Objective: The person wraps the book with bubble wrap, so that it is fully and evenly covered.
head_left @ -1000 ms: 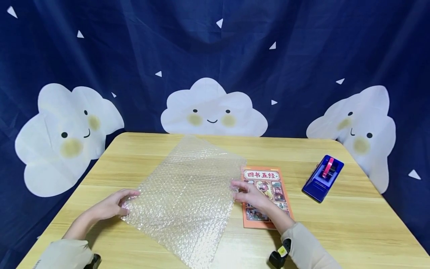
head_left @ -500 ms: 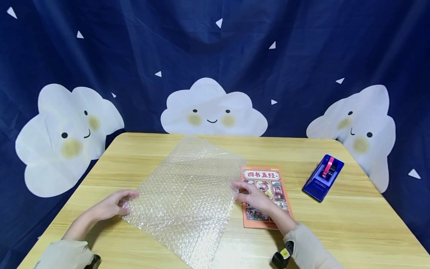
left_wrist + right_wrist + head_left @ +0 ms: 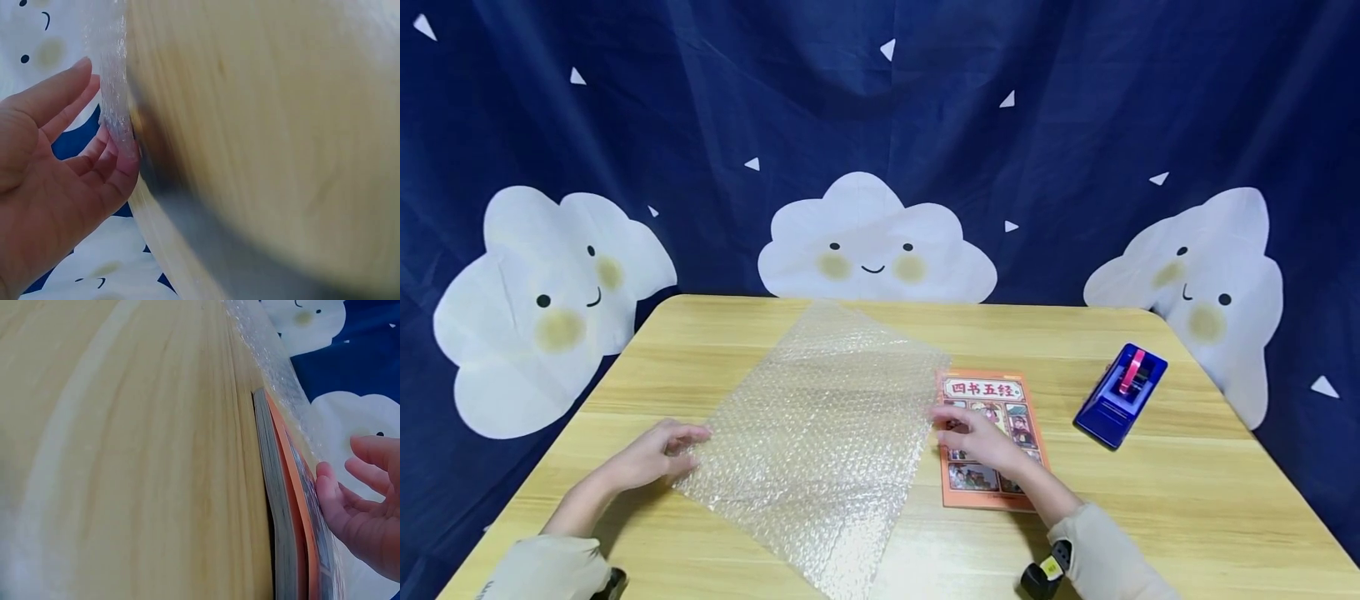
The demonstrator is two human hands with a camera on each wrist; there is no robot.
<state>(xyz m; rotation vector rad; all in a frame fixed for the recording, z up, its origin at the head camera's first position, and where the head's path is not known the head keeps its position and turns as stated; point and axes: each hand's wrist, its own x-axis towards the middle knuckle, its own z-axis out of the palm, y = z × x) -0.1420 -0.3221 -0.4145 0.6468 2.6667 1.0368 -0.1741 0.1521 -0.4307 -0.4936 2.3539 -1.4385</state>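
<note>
A sheet of clear bubble wrap (image 3: 820, 417) lies spread on the wooden table, one corner toward the near edge. At its left corner, my left hand (image 3: 651, 454) touches the edge with loosely bent fingers; the left wrist view shows fingertips (image 3: 127, 159) against the wrap, with the upper digit raised apart from it. A comic-style book (image 3: 973, 479) with an orange cover and Chinese title lies face up beside the sheet's right side. Over the book, my right hand (image 3: 981, 437) hovers with relaxed fingers beside the wrap's right edge, holding nothing. The hand covers part of the cover pictures.
A blue tape dispenser (image 3: 1122, 400) with a pink-red roll stands on the right of the table (image 3: 1180, 500). Behind hangs a dark blue curtain (image 3: 1045, 150) with smiling clouds. The wrap's right corner overlaps the book's upper left corner.
My right hand has left the wrap's right edge and shifted slightly right over the book. The left hand stays at the left corner, its fingers slightly looser. Wrap, book and dispenser lie as before.
</note>
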